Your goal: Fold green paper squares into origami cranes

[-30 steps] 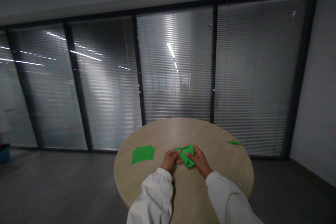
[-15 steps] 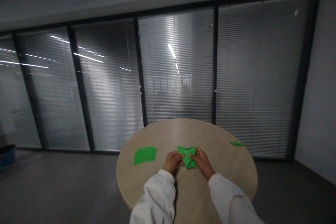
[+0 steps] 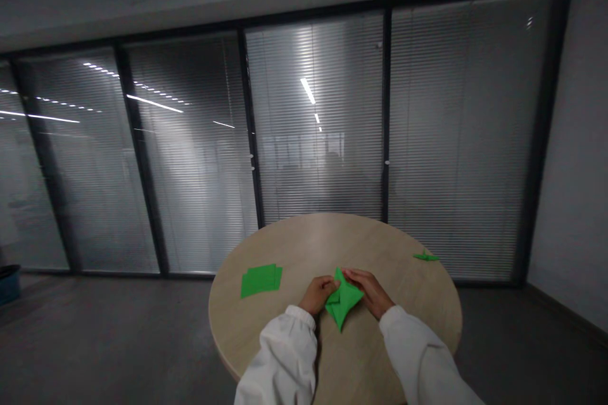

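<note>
A partly folded sheet of green origami paper point(image 3: 349, 299) is held over the middle of the table, now a kite-like diamond with one point toward me and a small flap at its left. My left hand point(image 3: 318, 294) pinches its left side between thumb and fingers. At the upper right edge, my right hand point(image 3: 371, 293) has its fingers on the paper close to the top point; its thumb is hard to make out. On the left lies a small stack of flat green paper sheets point(image 3: 259, 281). A finished-looking green folded paper figure point(image 3: 426, 257) rests near the right edge.
The round wooden table point(image 3: 323, 234) has its far edge close to a glass partition with blinds point(image 3: 313, 171). A blue bin point(image 3: 9, 285) stands on the floor at the far left. A plain wall point(image 3: 570, 171) rises on the right.
The paper has been turned and spread from a squarish shape into a diamond with a point toward me. My right hand has shifted from its right side to near its top.
</note>
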Tool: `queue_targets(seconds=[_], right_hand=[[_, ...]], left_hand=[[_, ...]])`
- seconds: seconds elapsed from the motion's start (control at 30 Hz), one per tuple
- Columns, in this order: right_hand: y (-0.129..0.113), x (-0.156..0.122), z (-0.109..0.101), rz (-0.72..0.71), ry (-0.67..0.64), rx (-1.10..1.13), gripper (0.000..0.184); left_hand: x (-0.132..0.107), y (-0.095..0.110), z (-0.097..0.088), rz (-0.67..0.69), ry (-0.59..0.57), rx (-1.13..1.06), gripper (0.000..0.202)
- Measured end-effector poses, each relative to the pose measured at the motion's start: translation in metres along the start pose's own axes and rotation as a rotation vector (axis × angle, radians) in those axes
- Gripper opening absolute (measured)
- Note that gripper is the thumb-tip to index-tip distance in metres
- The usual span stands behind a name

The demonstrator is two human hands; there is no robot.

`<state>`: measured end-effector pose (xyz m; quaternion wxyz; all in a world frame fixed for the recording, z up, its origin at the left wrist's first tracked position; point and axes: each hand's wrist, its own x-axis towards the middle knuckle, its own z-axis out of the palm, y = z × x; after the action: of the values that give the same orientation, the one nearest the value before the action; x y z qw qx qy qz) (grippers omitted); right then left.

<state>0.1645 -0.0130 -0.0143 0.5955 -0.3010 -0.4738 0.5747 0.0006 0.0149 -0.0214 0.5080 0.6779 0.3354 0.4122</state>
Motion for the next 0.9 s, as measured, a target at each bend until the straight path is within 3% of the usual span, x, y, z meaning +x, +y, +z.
queue_targets(seconds=[0.1, 0.5, 0.77, 0.9], right_hand=[[-0.002, -0.005, 0.006, 0.015, -0.046, -0.052, 0.035], [0.008, 0.003, -0.002, -0.067, 0.068, -0.234, 0.035], [0.010, 0.003, -0.002, -0.110, 0.013, -0.358, 0.039], [0.014, 0.006, -0.009, -0.178, 0.124, -0.421, 0.039]], left_hand=[[0.000, -0.001, 0.000, -0.004, -0.010, -0.002, 0.048], [0.002, -0.005, -0.001, 0.013, 0.005, 0.041, 0.046], [0.002, -0.008, -0.002, 0.012, 0.010, 0.093, 0.045], [-0.002, -0.001, 0.002, -0.006, 0.011, -0.007, 0.046]])
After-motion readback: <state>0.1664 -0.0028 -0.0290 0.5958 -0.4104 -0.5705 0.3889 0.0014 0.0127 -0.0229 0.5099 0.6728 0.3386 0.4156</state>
